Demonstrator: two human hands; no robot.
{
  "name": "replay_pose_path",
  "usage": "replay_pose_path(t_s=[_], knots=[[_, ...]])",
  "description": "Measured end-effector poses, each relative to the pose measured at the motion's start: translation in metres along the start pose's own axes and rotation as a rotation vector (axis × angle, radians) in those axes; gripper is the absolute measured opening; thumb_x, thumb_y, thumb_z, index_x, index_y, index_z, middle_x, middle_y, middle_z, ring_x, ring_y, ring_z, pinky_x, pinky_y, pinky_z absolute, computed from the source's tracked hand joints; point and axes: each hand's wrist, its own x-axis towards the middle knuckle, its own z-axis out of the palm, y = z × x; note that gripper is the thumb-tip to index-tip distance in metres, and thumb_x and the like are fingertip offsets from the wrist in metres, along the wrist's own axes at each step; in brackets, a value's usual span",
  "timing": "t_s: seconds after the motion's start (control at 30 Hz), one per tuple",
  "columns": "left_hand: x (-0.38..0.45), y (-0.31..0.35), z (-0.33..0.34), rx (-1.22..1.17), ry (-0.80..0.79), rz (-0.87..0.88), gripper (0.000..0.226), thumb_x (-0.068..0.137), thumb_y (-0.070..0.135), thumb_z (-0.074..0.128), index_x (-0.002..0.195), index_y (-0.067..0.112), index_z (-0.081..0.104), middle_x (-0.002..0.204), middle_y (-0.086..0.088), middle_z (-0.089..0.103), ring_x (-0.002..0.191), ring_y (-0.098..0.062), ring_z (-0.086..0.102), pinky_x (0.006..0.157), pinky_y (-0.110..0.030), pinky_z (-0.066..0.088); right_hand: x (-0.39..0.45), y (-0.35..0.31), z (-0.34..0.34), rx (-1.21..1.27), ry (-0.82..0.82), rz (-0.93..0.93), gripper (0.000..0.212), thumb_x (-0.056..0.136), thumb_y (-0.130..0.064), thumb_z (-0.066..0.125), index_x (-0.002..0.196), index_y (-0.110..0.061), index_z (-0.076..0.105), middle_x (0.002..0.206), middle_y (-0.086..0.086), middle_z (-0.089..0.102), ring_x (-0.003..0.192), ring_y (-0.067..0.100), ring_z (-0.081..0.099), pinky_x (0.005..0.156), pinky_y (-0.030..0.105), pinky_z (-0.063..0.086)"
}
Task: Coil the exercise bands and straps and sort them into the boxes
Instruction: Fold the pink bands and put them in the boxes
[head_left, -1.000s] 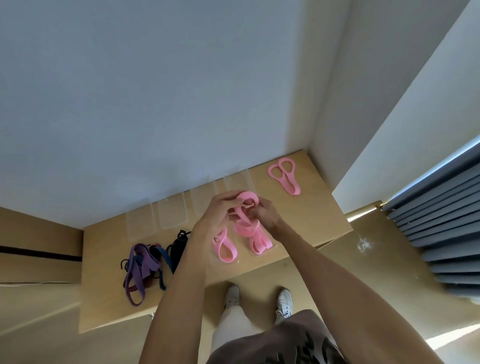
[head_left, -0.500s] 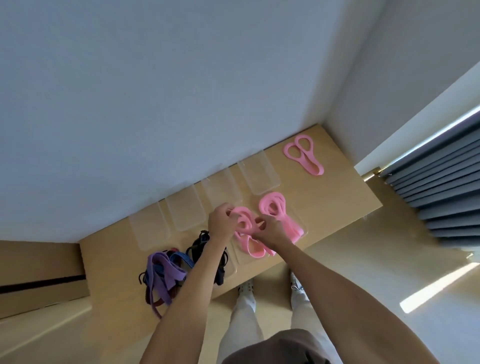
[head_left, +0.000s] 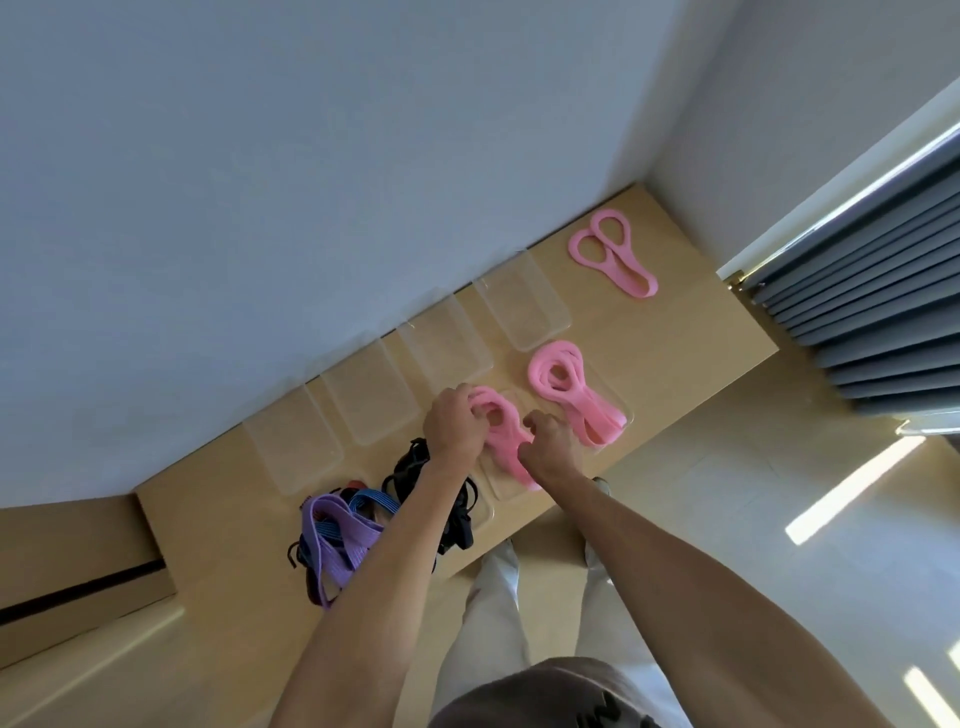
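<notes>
A coiled pink band (head_left: 500, 427) lies in a clear box (head_left: 503, 486) near the table's front edge. My left hand (head_left: 454, 427) grips its far loop with curled fingers. My right hand (head_left: 551, 442) holds its near end. A second pink coil (head_left: 570, 391) fills the clear box (head_left: 621, 410) to the right. A third pink band (head_left: 613, 253) lies loose at the table's far right. Black straps (head_left: 411, 467) sit in a box under my left forearm. Purple and blue bands (head_left: 336, 535) are tangled at the front left.
Several clear lids or boxes (head_left: 524, 301) stand in a row along the white wall. The wooden table (head_left: 691, 332) ends at a corner on the right, beside grey blinds (head_left: 872, 291). My legs and shoes stand below the front edge.
Both hands have lowered the pink band from above the table down into the front box. The view has swung so the table sits further right.
</notes>
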Motion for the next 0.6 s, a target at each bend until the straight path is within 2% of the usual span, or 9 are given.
replay_pose_path(t_s=[0.13, 0.23, 0.37, 0.43, 0.6], knots=[[-0.001, 0.036, -0.031, -0.052, 0.090, 0.133, 0.012, 0.094, 0.011, 0.061, 0.101, 0.011, 0.071, 0.095, -0.003, 0.073, 0.088, -0.021, 0.068, 0.071, -0.030, 0.052, 0.001, -0.017, -0.042, -0.022, 0.086, -0.050, 0.041, 0.082, -0.003, 0.059, 0.122, -0.013, 0.066, 0.119, 0.007, 0.069, 0.102, 0.027, 0.066, 0.076, 0.033, 0.052], [0.006, 0.071, -0.059, -0.102, 0.159, 0.252, 0.010, 0.090, 0.007, 0.059, 0.086, 0.009, 0.068, 0.079, -0.003, 0.070, 0.075, -0.023, 0.066, 0.065, -0.039, 0.053, 0.009, -0.030, -0.090, 0.018, 0.148, -0.102, 0.045, 0.080, -0.002, 0.058, 0.123, -0.011, 0.065, 0.122, 0.012, 0.066, 0.106, 0.033, 0.063, 0.082, 0.034, 0.048], [0.029, 0.125, -0.078, -0.177, 0.203, 0.305, 0.017, 0.091, 0.011, 0.059, 0.101, 0.010, 0.073, 0.095, -0.005, 0.075, 0.087, -0.024, 0.069, 0.077, -0.038, 0.056, 0.024, -0.033, -0.156, 0.076, 0.240, -0.117, 0.047, 0.081, 0.000, 0.058, 0.127, -0.007, 0.062, 0.126, 0.016, 0.061, 0.110, 0.034, 0.059, 0.085, 0.033, 0.046], [0.043, 0.157, -0.074, -0.173, 0.194, 0.341, 0.018, 0.091, 0.010, 0.059, 0.102, 0.009, 0.073, 0.097, -0.006, 0.075, 0.089, -0.026, 0.069, 0.078, -0.039, 0.056, 0.035, -0.024, -0.184, 0.080, 0.252, -0.115, 0.047, 0.083, -0.002, 0.059, 0.130, -0.008, 0.060, 0.131, 0.015, 0.058, 0.114, 0.034, 0.058, 0.088, 0.034, 0.047], [0.079, 0.226, -0.024, 0.011, 0.035, 0.432, 0.021, 0.090, 0.011, 0.058, 0.107, 0.012, 0.070, 0.103, -0.004, 0.071, 0.096, -0.024, 0.066, 0.082, -0.039, 0.053, 0.076, 0.026, -0.234, 0.006, 0.233, -0.036, 0.049, 0.084, -0.004, 0.056, 0.133, -0.010, 0.057, 0.128, 0.016, 0.056, 0.114, 0.035, 0.056, 0.093, 0.038, 0.048]])
